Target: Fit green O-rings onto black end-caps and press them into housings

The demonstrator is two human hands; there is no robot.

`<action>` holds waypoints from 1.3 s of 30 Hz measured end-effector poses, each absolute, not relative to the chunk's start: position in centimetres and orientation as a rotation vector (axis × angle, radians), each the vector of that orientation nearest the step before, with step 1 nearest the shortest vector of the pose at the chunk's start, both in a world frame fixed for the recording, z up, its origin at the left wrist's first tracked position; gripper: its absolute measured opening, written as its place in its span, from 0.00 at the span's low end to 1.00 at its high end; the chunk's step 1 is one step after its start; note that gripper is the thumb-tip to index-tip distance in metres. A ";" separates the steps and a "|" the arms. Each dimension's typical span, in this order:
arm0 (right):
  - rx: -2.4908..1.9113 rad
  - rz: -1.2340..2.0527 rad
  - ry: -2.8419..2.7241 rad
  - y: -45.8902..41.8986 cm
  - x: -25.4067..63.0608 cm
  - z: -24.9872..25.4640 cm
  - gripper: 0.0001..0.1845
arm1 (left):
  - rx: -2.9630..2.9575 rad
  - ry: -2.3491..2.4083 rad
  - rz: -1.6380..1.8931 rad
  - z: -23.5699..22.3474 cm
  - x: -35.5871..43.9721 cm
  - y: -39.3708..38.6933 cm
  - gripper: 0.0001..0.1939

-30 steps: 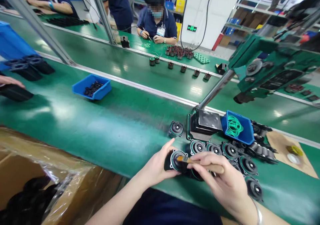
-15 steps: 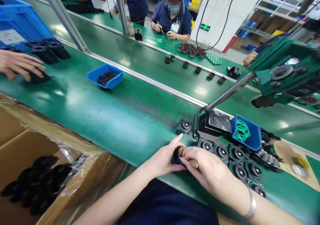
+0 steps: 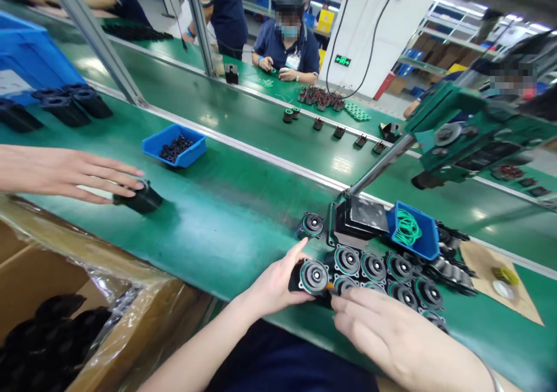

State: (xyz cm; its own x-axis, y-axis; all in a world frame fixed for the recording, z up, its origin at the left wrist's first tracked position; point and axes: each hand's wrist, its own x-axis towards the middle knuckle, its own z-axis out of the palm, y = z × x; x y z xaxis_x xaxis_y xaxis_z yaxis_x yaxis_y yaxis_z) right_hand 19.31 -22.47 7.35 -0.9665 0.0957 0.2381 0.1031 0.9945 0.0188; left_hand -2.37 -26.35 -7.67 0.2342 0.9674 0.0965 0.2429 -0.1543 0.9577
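Our right hand (image 3: 378, 328), grasping the brush (image 3: 329, 286), has moved off the round housing (image 3: 314, 276) our left hand (image 3: 276, 282) grips, so brushing seems paused.

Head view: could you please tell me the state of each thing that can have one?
Held black part, in left hand, ringed face turned up
Brush, in right hand, mostly hidden, only its orange tip showing
Neighbouring black parts, grouped close together, ringed faces up
Blue bin, open, green rings inside
Blue tray, open, small black pieces inside
Cardboard box, open, dark parts inside
Green sign, lit
Green machine, on or off: cannot tell
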 end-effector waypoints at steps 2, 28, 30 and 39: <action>-0.181 -0.090 -2.875 -21.9 20.6 7.5 0.20 | 1.587 1.205 0.978 -7.5 -3.0 -26.2 0.56; -1.000 1.075 -1.838 -15.1 29.0 3.9 0.11 | 1.946 1.648 1.218 -6.8 -1.9 -27.1 0.33; -0.971 1.163 -1.829 -14.5 28.4 3.9 0.12 | 2.034 1.500 1.082 -6.4 0.4 -26.9 0.33; -0.917 1.244 -1.964 -14.0 26.9 4.3 0.11 | 2.542 1.363 0.955 -6.4 1.3 -24.9 0.37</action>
State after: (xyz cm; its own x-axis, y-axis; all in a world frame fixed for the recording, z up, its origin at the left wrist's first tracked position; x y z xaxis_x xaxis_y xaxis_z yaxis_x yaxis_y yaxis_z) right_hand 26.85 -14.02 4.33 -0.5583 0.8173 0.1425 0.2208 0.3119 -0.9241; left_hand 1.33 -24.86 -6.39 0.4017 0.7809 0.4784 0.7162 -0.5934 0.3672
